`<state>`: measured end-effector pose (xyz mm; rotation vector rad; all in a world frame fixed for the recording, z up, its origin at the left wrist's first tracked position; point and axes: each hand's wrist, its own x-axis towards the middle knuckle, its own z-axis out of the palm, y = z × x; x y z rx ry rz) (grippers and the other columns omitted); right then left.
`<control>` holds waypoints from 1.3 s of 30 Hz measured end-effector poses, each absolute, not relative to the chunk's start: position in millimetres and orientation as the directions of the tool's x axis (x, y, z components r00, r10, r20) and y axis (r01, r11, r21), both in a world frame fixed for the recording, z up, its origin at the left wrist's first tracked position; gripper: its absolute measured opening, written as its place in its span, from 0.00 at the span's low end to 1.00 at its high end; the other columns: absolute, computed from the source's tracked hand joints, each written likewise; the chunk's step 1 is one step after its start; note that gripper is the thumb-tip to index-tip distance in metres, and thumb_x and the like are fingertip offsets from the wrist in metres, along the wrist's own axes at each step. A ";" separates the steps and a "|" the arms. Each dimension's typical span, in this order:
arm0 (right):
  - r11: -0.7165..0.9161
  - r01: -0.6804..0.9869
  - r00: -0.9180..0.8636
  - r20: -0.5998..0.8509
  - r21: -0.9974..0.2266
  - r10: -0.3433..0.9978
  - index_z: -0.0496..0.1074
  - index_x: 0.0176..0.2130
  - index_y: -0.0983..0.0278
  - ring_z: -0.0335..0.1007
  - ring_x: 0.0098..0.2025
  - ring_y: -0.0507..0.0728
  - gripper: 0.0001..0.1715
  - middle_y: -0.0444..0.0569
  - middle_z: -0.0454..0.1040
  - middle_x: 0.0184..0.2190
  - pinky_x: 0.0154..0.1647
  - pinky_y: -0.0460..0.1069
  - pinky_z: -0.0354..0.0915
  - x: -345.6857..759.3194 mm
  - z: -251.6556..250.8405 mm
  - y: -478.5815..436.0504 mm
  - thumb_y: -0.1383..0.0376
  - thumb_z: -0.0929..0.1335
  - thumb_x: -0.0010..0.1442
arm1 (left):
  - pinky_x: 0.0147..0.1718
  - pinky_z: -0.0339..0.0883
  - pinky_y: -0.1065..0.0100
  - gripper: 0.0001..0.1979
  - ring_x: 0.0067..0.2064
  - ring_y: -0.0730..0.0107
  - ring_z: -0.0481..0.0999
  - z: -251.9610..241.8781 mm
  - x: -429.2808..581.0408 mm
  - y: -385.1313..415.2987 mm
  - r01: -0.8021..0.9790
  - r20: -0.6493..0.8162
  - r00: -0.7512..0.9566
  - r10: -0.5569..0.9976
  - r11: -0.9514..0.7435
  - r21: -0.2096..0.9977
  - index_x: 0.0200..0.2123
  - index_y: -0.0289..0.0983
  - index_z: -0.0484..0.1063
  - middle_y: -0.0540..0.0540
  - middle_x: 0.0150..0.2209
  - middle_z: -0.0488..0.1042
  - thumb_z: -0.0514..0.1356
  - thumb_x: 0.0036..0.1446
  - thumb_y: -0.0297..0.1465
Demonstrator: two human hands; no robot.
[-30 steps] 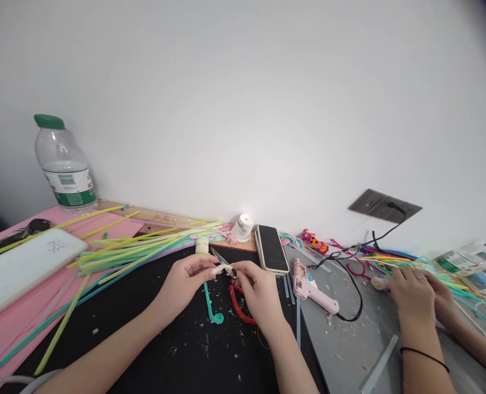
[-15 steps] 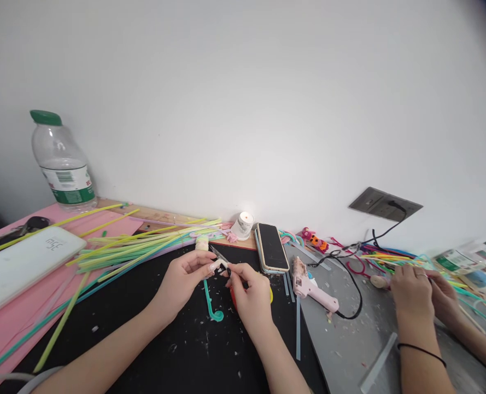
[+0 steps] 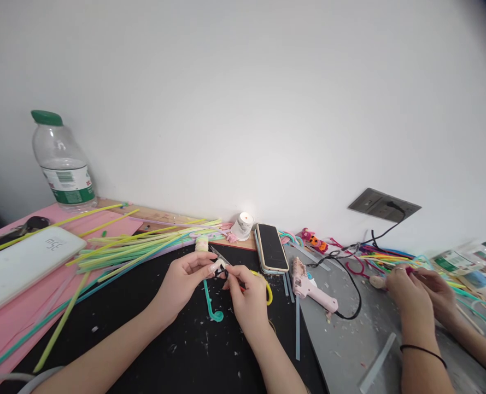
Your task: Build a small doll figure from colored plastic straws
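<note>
My left hand [image 3: 188,280] pinches a small white fuzzy piece [image 3: 218,266] between thumb and fingertips. Against the piece's other side, the fingertips of my right hand [image 3: 247,298] are closed, with a small black bit [image 3: 226,273] showing at them. Right under my fingers a teal pipe cleaner [image 3: 208,303] hangs down, its lower end curled. A pale yellow fuzzy roll [image 3: 201,244] lies just beyond my left fingers. Scissors with a yellow handle [image 3: 269,294] rest on the black mat, partly hidden behind my right hand.
Pipe cleaners [image 3: 123,253] lie bundled at the left, near a power bank [image 3: 25,265] and a bottle [image 3: 64,169]. A paper cup [image 3: 243,226], a phone [image 3: 271,249] and a corded glue gun [image 3: 314,293] stand right of centre. A co-worker's hands [image 3: 415,295] work at far right.
My right hand has turned slightly, uncovering more of the yellow handle, and the white piece looks more bunched. The co-worker's hands have shifted and now show something red.
</note>
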<state>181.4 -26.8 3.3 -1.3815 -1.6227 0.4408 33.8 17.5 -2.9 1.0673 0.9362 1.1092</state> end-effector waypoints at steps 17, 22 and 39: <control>0.298 0.545 0.072 0.398 -0.784 0.915 0.74 0.35 0.63 0.71 0.23 0.52 0.11 0.44 0.74 0.21 0.26 0.45 0.65 180.9 1.3 -26.6 0.68 0.62 0.60 | 0.38 0.72 0.62 0.15 0.35 0.62 0.79 -0.6 34.1 16.7 -0.228 -0.062 0.205 0.977 0.110 0.967 0.37 0.36 0.76 0.45 0.35 0.81 0.68 0.45 0.36; 0.302 0.541 0.067 0.399 -0.785 0.915 0.74 0.35 0.63 0.71 0.23 0.52 0.11 0.44 0.75 0.22 0.26 0.45 0.65 180.3 2.3 -26.4 0.68 0.62 0.60 | 0.38 0.72 0.65 0.14 0.34 0.65 0.79 -3.1 33.1 16.8 -0.230 -0.063 0.206 0.976 0.111 0.967 0.37 0.37 0.76 0.47 0.34 0.81 0.68 0.46 0.35; 0.241 0.268 0.167 0.291 -0.933 0.942 0.76 0.31 0.63 0.67 0.27 0.52 0.08 0.46 0.72 0.27 0.27 0.45 0.64 182.7 -1.8 -19.9 0.69 0.66 0.54 | 0.36 0.71 0.68 0.14 0.34 0.69 0.75 -1.0 34.4 15.3 -0.230 -0.073 0.205 0.976 0.121 0.966 0.36 0.37 0.77 0.49 0.32 0.79 0.68 0.45 0.35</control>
